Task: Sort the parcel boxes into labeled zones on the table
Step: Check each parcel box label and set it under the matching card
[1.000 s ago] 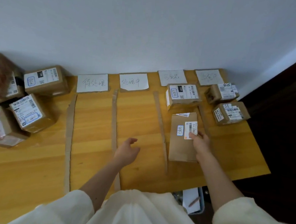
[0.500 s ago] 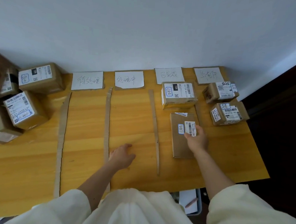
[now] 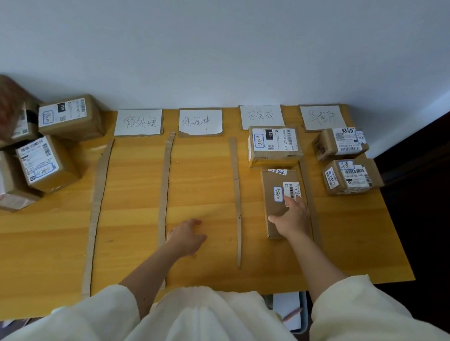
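Four paper zone labels line the back of the wooden table [image 3: 45,239]: first [image 3: 139,121], second [image 3: 200,121], third [image 3: 260,115], fourth [image 3: 320,118]. A flat long parcel box [image 3: 278,181] lies in the third zone, in front of a squarer labelled box [image 3: 274,147]. My right hand [image 3: 291,218] rests flat on the flat box's near half, fingers spread, not gripping. My left hand [image 3: 186,236] lies on the table in the second zone, holding nothing. Two small boxes [image 3: 340,145] [image 3: 351,177] sit in the fourth zone. The first and second zones hold no boxes.
Cardboard strips [image 3: 99,189] [image 3: 164,193] [image 3: 237,192] divide the zones. Several unsorted boxes crowd the table's left end, among them one at the back [image 3: 70,115] and one nearer [image 3: 44,163]. A white wall stands behind; the table's right edge drops to dark floor.
My right hand has slid back along the flat box from its label toward its near end. My left hand stays on the table. The camera view shifted slightly.
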`<state>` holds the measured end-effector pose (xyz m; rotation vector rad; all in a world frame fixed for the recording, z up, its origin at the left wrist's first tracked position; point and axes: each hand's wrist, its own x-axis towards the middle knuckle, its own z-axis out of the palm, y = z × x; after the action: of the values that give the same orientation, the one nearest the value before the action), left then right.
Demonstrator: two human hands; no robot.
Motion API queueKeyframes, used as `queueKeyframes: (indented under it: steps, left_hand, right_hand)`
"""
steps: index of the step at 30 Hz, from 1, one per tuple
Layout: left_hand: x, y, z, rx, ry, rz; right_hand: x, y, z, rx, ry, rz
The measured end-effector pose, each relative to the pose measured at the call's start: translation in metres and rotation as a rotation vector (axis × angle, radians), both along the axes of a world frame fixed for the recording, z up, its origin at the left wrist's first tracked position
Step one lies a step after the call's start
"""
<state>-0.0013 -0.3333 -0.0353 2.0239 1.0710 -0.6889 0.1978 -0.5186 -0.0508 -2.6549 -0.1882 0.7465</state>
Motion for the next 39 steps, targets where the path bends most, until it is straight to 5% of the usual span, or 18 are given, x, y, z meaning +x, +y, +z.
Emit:
queueKeyframes:
  steps: [8, 13, 19, 31, 39]
  left_hand:
    - [-0.007, -0.001, 0.005, 0.009, -0.052, 0.039]
    - [-0.019, 0.01, 0.012, 0.018, -0.143, 0.157]
    - [-0.049, 0.039, 0.02, 0.074, -0.215, 0.327]
    - [-0.15, 0.153, 0.029, 0.315, -0.48, 0.845]
    - [-0.216, 0.234, 0.027, 0.518, -0.546, 1.085]
  right_hand:
    - [0.006, 0.008, 0.001, -0.012, -0.011, 0.013]
    - [-0.017, 0.038, 0.018, 0.16, -0.151, 0.068]
    - [-0.065, 0.11, 0.033, 0.421, 0.14, 0.246]
    - [-0.186, 0.272, 0.05, 0.357, 0.382, 0.54]
    - [-0.249, 0.369, 0.058, 0.28, 0.255, 0.697]
